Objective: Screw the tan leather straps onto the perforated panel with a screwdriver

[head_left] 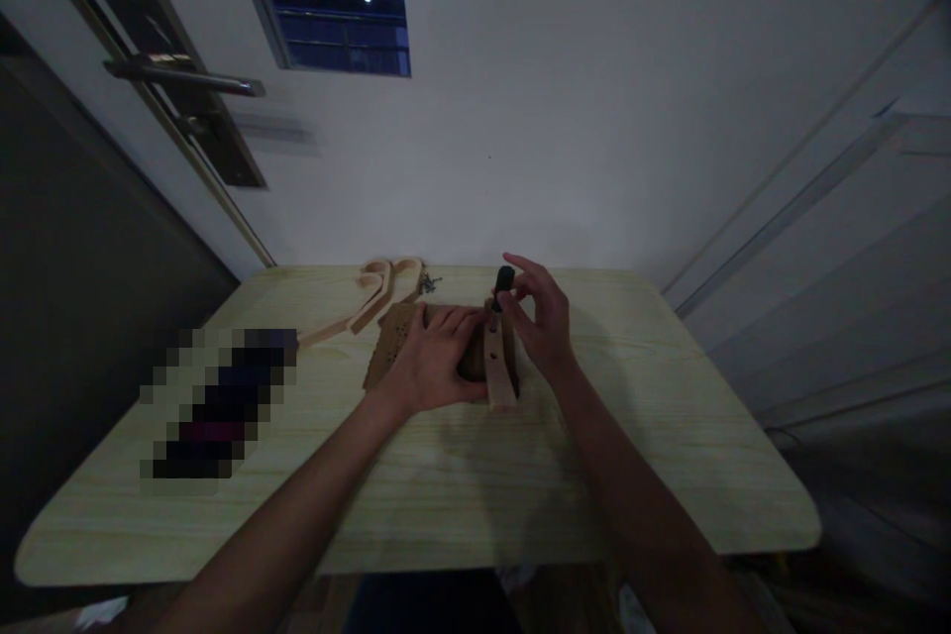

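Two fingertips and the thumb of the right hand (pixel 546 322) are closed together on the black handle of a small screwdriver (pixel 503 282), which stands almost upright. Its tip comes down on the far end of a narrow wooden strip (pixel 499 371), directly under the grip.

Just to the left of the grip, the left hand (pixel 431 362) lies palm down on a brown wooden board (pixel 392 342) with small holes in it. The fingers stretch toward the strip and touch it. Whether this hand clamps the board's edge or only presses on it, I cannot tell.

Behind the left hand, farther from the person, lie some curved wooden pieces (pixel 378 292), and just beside them a little heap of screws (pixel 429 284).

All of this rests on a pale wooden table (pixel 669 456). Well to the left of the grip a pixelated patch (pixel 219 401) covers something on the tabletop. Beyond the table is a white door with a metal door handle (pixel 185 77) and a dark window (pixel 334 0).
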{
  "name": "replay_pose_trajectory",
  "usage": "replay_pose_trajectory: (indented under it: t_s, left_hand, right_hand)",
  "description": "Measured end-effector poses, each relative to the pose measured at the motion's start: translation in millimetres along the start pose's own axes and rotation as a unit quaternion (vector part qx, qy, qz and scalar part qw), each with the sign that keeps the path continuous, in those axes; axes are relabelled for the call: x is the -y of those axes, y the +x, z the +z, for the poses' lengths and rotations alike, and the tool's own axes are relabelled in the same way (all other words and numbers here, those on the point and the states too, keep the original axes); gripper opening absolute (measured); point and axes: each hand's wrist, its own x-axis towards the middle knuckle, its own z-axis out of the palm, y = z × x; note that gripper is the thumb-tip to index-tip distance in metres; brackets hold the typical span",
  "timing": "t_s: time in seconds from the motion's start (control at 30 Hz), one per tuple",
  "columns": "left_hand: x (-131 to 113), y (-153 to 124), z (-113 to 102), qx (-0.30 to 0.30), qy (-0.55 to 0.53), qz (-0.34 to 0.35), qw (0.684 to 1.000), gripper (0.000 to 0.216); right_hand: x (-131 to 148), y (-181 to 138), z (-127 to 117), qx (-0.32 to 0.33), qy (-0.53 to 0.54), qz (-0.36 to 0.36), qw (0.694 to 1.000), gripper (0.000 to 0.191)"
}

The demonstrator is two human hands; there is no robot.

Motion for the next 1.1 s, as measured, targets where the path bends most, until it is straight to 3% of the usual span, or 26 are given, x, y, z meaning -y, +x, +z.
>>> replay_pose_trajectory:
  t_s: [0.1, 0.27, 0.57, 0.73, 0.9, 1.1]
  left_hand:
    - [-0.7, 0.1, -0.8, 0.004, -0.002, -0.003, 1.000, 0.080]
    - [-0.9, 0.0, -0.9, 0.010, 0.002, -0.003, 1.000, 0.083]
    - [2.4, 0.0, 1.6, 0.010, 0.010, 0.001, 1.000, 0.084]
    - [1.4, -0.2, 1.5, 0.012, 0.027, -0.001, 1.000, 0.085]
    - [0.2, -0.5, 0.1, 0.015, 0.028, -0.003, 0.999, 0.084]
    - [1.2, -0.1, 1.5, 0.010, 0.019, 0.003, 1.000, 0.082]
  right_hand:
    - [0.3, 0.3, -0.1, 0.001, -0.002, -0.008, 1.000, 0.034]
    - [1.8, 1.0, 0.5, -0.003, -0.015, -0.013, 1.000, 0.015]
    - [-1.5, -2.7, 5.3, 0.016, -0.025, -0.010, 1.000, 0.009]
    - [-0.3, -4.7, 5.5, 0.015, -0.038, 0.018, 0.999, 0.016]
    - [3.0, -6.2, 4.0, 0.029, -0.025, 0.015, 0.999, 0.037]
    - [2.6, -6.0, 3.9, 0.025, -0.019, -0.005, 1.000, 0.036]
